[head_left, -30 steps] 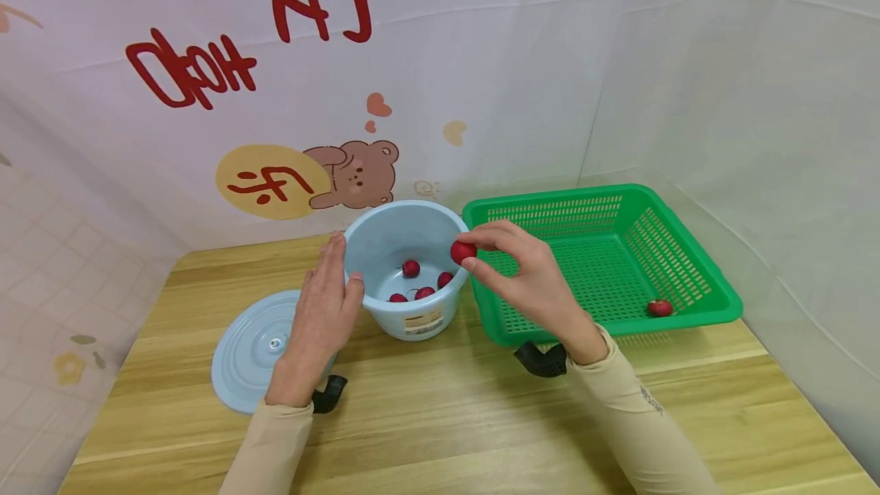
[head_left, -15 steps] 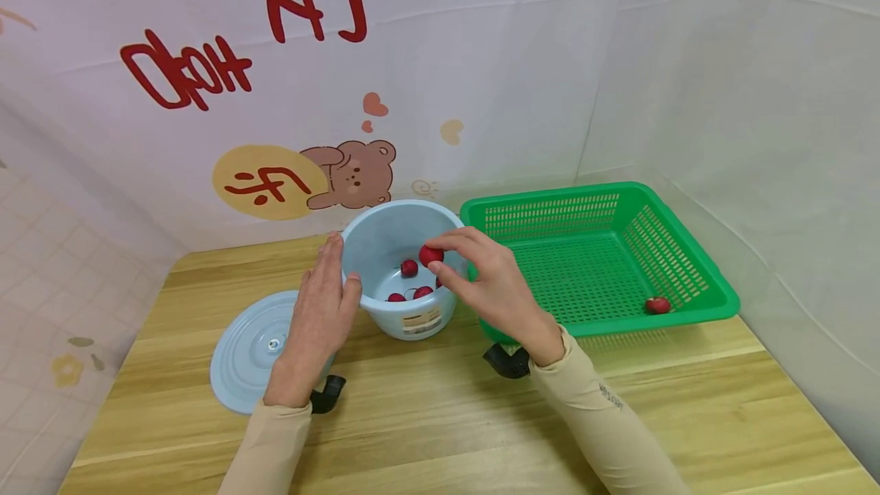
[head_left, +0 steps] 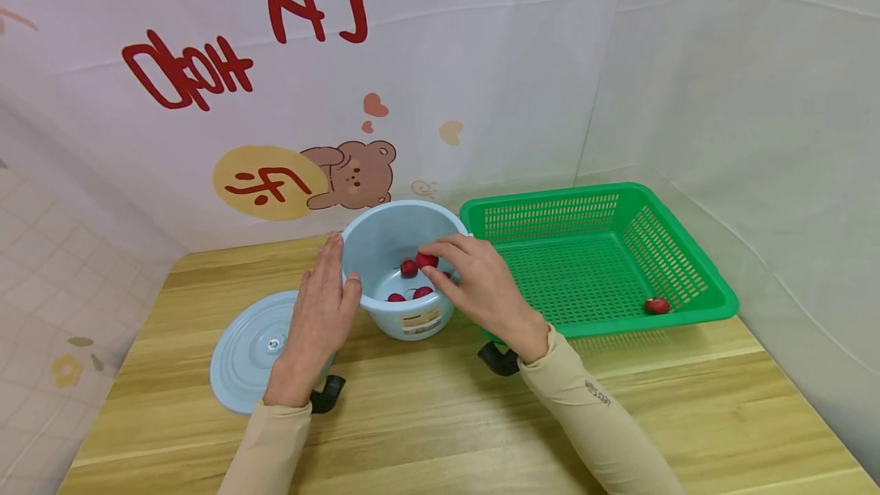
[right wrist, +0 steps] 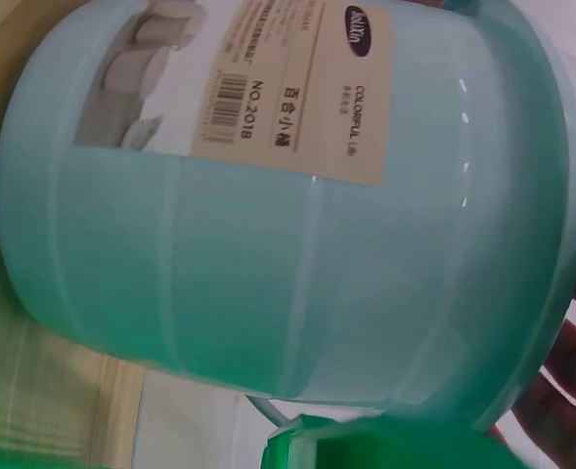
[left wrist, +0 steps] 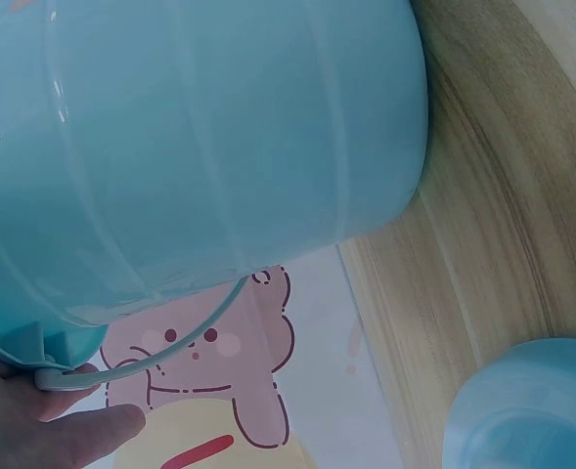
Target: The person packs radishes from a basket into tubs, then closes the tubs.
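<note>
A light blue bucket [head_left: 373, 235] stands upright on the table with several small red radishes [head_left: 409, 268] on its bottom. My left hand [head_left: 321, 315] rests against the left side of its rim, fingers straight; in the left wrist view the fingers [left wrist: 82, 430] lie beside the bucket's handle [left wrist: 170, 352]. Over the bucket's right side, my right hand [head_left: 481, 281] pinches one radish [head_left: 427, 260] between thumb and fingertips, inside the rim. The right hand partly hides another radish below it. In the right wrist view, fingers [right wrist: 571, 366] show past the rim, beside the labelled bucket wall [right wrist: 239, 264].
To the right is a green mesh basket [head_left: 584, 331], close to the bucket, with one radish [head_left: 658, 305] in its front right corner. A blue lid [head_left: 241, 357] lies flat at the left, partly under my left forearm. A printed cloth [head_left: 516, 98] hangs behind the table.
My right hand has moved left from the bucket's right rim and lowered into its opening, carrying the pinched radish. The left hand stays at the rim.
</note>
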`<state>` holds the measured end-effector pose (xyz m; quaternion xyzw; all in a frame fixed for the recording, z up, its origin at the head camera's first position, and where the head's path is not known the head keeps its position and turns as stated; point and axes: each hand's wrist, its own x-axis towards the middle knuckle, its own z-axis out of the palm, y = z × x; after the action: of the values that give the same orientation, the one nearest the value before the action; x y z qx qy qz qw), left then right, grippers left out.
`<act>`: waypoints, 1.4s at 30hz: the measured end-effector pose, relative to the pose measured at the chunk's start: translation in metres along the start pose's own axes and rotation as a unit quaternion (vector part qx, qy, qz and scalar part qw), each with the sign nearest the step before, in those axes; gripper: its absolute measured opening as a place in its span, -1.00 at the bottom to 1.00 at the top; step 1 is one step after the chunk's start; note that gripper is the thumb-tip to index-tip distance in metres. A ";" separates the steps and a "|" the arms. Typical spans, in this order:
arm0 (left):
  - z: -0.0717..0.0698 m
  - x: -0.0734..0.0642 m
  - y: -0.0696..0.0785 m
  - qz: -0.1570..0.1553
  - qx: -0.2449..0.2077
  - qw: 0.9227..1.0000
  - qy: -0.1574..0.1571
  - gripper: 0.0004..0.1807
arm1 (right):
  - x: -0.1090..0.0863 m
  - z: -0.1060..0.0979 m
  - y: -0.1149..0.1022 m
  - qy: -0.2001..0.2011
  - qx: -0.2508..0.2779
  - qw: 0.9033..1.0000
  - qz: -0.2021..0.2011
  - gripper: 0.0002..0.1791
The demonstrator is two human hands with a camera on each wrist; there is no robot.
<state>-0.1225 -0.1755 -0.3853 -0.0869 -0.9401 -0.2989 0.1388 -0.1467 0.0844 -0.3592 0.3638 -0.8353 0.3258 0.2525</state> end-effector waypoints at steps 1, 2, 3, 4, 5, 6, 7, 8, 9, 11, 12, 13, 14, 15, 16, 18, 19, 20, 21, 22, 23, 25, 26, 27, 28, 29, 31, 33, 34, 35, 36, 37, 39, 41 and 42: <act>0.000 0.000 0.000 0.000 0.000 1.000 -0.001 -0.27 | 0.000 0.000 0.000 -0.003 -0.007 1.000 -0.001 -0.73; 0.000 0.000 0.000 0.000 -0.001 1.000 -0.001 -0.27 | -0.001 0.000 0.001 -0.007 -0.012 1.000 0.000 -0.73; 0.000 0.000 0.000 0.000 -0.001 1.000 -0.001 -0.27 | -0.001 0.000 0.001 -0.011 -0.017 1.000 0.002 -0.72; 0.000 0.000 0.000 0.000 -0.001 1.000 -0.001 -0.27 | -0.001 -0.001 0.000 -0.015 -0.020 1.000 0.004 -0.71; 0.000 0.001 0.000 0.000 -0.001 1.000 -0.001 -0.27 | -0.002 -0.001 0.000 -0.019 -0.021 1.000 0.007 -0.70; 0.001 0.001 0.000 0.000 -0.001 1.000 -0.001 -0.27 | -0.002 -0.002 -0.001 -0.023 -0.021 0.999 0.010 -0.69; 0.001 0.001 0.000 0.000 -0.001 1.000 -0.001 -0.28 | -0.003 -0.003 -0.001 -0.028 -0.022 0.999 0.012 -0.68; 0.001 0.001 0.000 -0.001 -0.001 1.000 -0.001 -0.28 | -0.003 -0.004 -0.002 -0.032 -0.021 0.999 0.015 -0.67; 0.001 0.001 0.000 -0.001 -0.001 1.000 -0.001 -0.28 | -0.004 -0.006 -0.003 -0.036 -0.020 0.999 0.018 -0.67; 0.001 0.001 0.000 -0.002 0.000 1.000 -0.002 -0.27 | -0.006 -0.011 -0.006 -0.040 -0.014 0.999 0.025 -0.66; 0.001 0.001 0.000 -0.002 0.000 1.000 -0.001 -0.27 | -0.007 -0.014 -0.008 -0.040 -0.010 0.999 0.027 -0.66; 0.000 0.001 0.000 -0.003 0.000 1.000 -0.001 -0.27 | -0.008 -0.018 -0.010 -0.038 -0.007 0.999 0.030 -0.66; 0.000 0.001 0.000 -0.003 0.000 1.000 -0.001 -0.27 | -0.009 -0.022 -0.012 -0.036 -0.003 0.999 0.032 -0.66; 0.000 0.001 0.000 -0.003 0.000 1.000 -0.001 -0.27 | -0.010 -0.026 -0.013 -0.033 0.002 0.999 0.032 -0.66; 0.000 0.001 0.000 -0.003 0.000 1.000 0.000 -0.27 | -0.012 -0.031 -0.015 -0.030 0.005 0.999 0.031 -0.66; 0.000 0.001 0.000 -0.002 -0.001 1.000 0.001 -0.27 | -0.014 -0.040 -0.017 -0.023 0.007 0.999 0.027 -0.66; 0.000 0.001 0.000 -0.002 -0.002 1.000 0.001 -0.27 | -0.016 -0.044 -0.017 -0.020 0.006 1.000 0.023 -0.65; -0.001 0.001 0.000 -0.002 -0.003 1.000 0.002 -0.27 | -0.018 -0.049 -0.017 -0.018 0.006 1.000 0.019 -0.65; -0.001 0.001 0.000 -0.002 -0.004 1.000 0.002 -0.27 | -0.020 -0.053 -0.017 -0.015 0.005 1.000 0.016 -0.64; -0.001 0.001 0.000 -0.001 -0.005 1.000 0.002 -0.27 | -0.023 -0.058 -0.016 -0.012 0.004 1.000 0.013 -0.63; -0.001 0.002 0.000 -0.001 -0.006 1.000 0.002 -0.27 | -0.025 -0.062 -0.015 -0.010 0.002 1.000 0.010 -0.62; -0.001 0.002 0.000 0.000 -0.005 1.000 0.002 -0.28 | -0.031 -0.070 -0.012 -0.004 0.000 1.000 0.006 -0.60; 0.000 0.002 0.000 0.001 -0.005 1.000 0.002 -0.28 | -0.034 -0.074 -0.010 -0.001 -0.003 1.000 0.006 -0.61; 0.000 0.002 0.000 0.002 -0.005 1.000 0.001 -0.28 | -0.037 -0.078 -0.008 0.002 -0.007 1.000 0.006 -0.62; 0.000 0.002 0.000 0.003 -0.004 1.000 0.001 -0.28 | -0.041 -0.082 -0.005 0.004 -0.010 1.000 0.007 -0.63; 0.000 0.002 0.000 0.003 -0.004 1.000 0.000 -0.28 | -0.044 -0.085 -0.003 0.006 -0.013 1.000 0.009 -0.62; 0.000 0.002 0.000 0.004 -0.003 1.000 0.000 -0.28 | -0.050 -0.093 0.002 0.008 -0.021 1.000 0.012 -0.59; 0.000 0.002 0.000 0.005 -0.002 1.000 0.000 -0.28 | -0.056 -0.101 0.006 0.010 -0.030 0.999 0.016 -0.60; 0.001 0.002 0.000 0.005 -0.001 1.000 0.000 -0.28 | -0.059 -0.105 0.008 0.011 -0.033 0.999 0.019 -0.63; 0.001 0.002 0.000 0.005 -0.001 1.000 0.000 -0.28 | -0.061 -0.108 0.010 0.013 -0.037 0.999 0.021 -0.65; 0.001 0.002 0.000 0.005 0.000 1.000 -0.001 -0.28 | -0.064 -0.112 0.012 0.014 -0.041 0.999 0.023 -0.66; 0.001 0.002 0.000 0.006 -0.001 1.000 -0.001 -0.28 | -0.066 -0.115 0.014 0.016 -0.046 0.999 0.025 -0.65; 0.001 0.003 0.000 0.006 0.000 1.000 -0.001 -0.28 | -0.071 -0.122 0.019 0.017 -0.055 0.998 0.034 -0.63; 0.001 0.002 0.000 0.004 0.000 1.000 -0.001 -0.28 | -0.076 -0.128 0.024 0.018 -0.066 0.997 0.044 -0.59; 0.000 0.002 0.000 0.004 0.000 1.000 -0.001 -0.28 | -0.078 -0.131 0.026 0.017 -0.072 0.996 0.049 -0.59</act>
<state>-0.1246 -0.1752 -0.3850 -0.0907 -0.9400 -0.2981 0.1388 -0.0952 0.2280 -0.3341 0.2977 -0.8691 0.2827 0.2758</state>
